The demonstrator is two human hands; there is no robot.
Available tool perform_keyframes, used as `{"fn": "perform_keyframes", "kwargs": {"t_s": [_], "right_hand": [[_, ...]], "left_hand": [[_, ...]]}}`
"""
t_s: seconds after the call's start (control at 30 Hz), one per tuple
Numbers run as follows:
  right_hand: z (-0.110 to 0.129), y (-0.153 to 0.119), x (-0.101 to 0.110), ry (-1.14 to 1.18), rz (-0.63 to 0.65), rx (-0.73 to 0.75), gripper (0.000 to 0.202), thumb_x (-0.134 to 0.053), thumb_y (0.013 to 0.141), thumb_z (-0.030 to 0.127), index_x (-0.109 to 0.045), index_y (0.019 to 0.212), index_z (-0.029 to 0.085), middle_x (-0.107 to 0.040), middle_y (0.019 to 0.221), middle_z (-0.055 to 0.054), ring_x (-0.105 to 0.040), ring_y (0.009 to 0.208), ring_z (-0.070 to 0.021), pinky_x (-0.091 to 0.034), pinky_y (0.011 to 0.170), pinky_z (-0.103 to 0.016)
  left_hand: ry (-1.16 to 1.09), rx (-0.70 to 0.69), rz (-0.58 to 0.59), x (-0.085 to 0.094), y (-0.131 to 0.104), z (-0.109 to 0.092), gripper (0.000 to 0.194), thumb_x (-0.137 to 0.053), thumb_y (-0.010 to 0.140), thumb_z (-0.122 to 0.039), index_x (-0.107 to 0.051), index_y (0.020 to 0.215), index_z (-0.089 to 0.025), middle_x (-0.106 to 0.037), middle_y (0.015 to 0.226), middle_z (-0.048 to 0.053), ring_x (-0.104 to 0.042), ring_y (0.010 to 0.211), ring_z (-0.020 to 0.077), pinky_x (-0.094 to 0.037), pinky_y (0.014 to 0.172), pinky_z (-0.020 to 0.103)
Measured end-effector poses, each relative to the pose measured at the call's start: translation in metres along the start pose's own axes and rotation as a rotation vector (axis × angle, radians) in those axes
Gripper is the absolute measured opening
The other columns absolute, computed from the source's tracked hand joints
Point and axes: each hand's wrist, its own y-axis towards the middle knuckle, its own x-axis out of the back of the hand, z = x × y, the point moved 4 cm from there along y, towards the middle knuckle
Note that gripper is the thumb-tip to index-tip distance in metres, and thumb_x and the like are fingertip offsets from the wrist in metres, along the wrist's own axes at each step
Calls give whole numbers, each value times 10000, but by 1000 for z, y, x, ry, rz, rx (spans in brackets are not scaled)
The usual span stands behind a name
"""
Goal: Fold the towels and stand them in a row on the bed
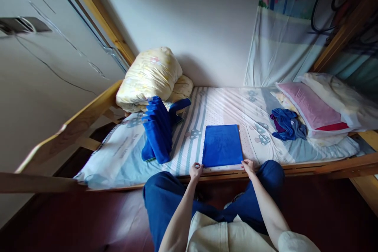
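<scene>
A flat blue towel [222, 145] lies as a smooth rectangle near the front edge of the bed. At its near left corner, my left hand [196, 171] is closed in a pinch on the edge. My right hand [248, 166] pinches the near right corner the same way. Left of this towel stands a leaning row of folded blue towels [158, 130], bunched close together. Another blue piece of cloth [179, 107] sticks out behind that row.
A yellowish quilt [150, 75] is heaped at the bed's left end. To the right lie crumpled dark blue clothes [285, 124] and a pink pillow [313, 104]. Wooden rails [67, 126] frame the bed [174, 165]. A pale curtain [274, 47] hangs behind.
</scene>
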Motion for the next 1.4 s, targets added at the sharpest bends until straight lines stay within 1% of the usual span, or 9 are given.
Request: {"fn": "perform_keyframes", "kwargs": {"t_s": [0.23, 0.47, 0.6, 0.73, 0.93, 1.07, 1.2, 1.27, 1.4], "right_hand": [[-10, -14, 14, -132, -29, 78, 201, -636, 697, 336, -626, 868, 229, -643, 518, 47, -707, 541, -218, -555, 556, -293], [0, -20, 15, -87, 91, 189, 261, -650, 751, 398, -764, 854, 187, -725, 621, -47, -721, 587, -251, -600, 635, -373], [5, -14, 13, -76, 120, 226, 330, -718, 699, 373, -784, 934, 151, -744, 670, -59, -732, 673, -250, -605, 641, -359], [12, -4, 13, -125, 111, 264, 284, -767, 625, 300, -780, 867, 153, -737, 670, -54, -706, 644, -225, -596, 634, -344], [20, 16, 17, -183, 56, 301, 198, -789, 628, 358, -734, 689, 177, -743, 755, -86, -684, 710, -228, -584, 753, -379], [25, 31, 9, -166, 5, 340, 286, -777, 668, 446, -730, 755, 178, -759, 847, -108, -698, 805, -248, -574, 795, -378], [23, 42, -4, -140, 49, 276, 409, -730, 714, 548, -716, 869, 170, -747, 797, -90, -694, 769, -242, -563, 712, -335], [20, 46, -6, -194, 38, 249, 390, -709, 727, 539, -701, 877, 180, -736, 774, -77, -693, 764, -240, -558, 709, -327], [13, 50, -4, -272, 22, 217, 297, -660, 747, 477, -675, 843, 197, -711, 717, -47, -683, 732, -232, -550, 710, -320]], "left_hand": [[29, -57, 79, 2, -13, 8, 116, -592, 797, -172, -703, 782, -201, -701, 638, 22, -738, 812, 246, -507, 775, 292], [8, -72, 109, 7, -15, 16, 234, -607, 827, -219, -808, 943, -193, -781, 813, 65, -744, 939, 275, -526, 800, 302], [-83, -129, 131, 5, -10, 9, 301, -707, 747, -249, -796, 1019, -157, -754, 740, 31, -742, 870, 252, -543, 778, 301], [-70, -191, 120, 4, -1, 2, 290, -692, 708, -195, -789, 981, -172, -733, 734, 14, -730, 839, 223, -549, 790, 301], [-55, -226, 22, 4, 20, -7, 172, -702, 738, -254, -775, 877, -181, -752, 943, 81, -726, 958, 248, -543, 899, 337], [-124, -231, -7, 0, 31, -13, 170, -682, 777, -297, -744, 898, -194, -760, 1036, 94, -719, 1036, 255, -540, 966, 359], [-208, -172, 105, -10, 39, -14, 208, -632, 824, -303, -705, 981, -188, -771, 934, 68, -739, 957, 238, -589, 796, 315], [-194, -142, 108, -13, 41, -13, 221, -624, 838, -311, -694, 1001, -180, -769, 892, 67, -745, 878, 230, -581, 709, 292], [-73, -151, 45, -13, 40, -9, 160, -647, 846, -318, -701, 938, -197, -767, 814, 59, -744, 821, 223, -556, 751, 286]]}}
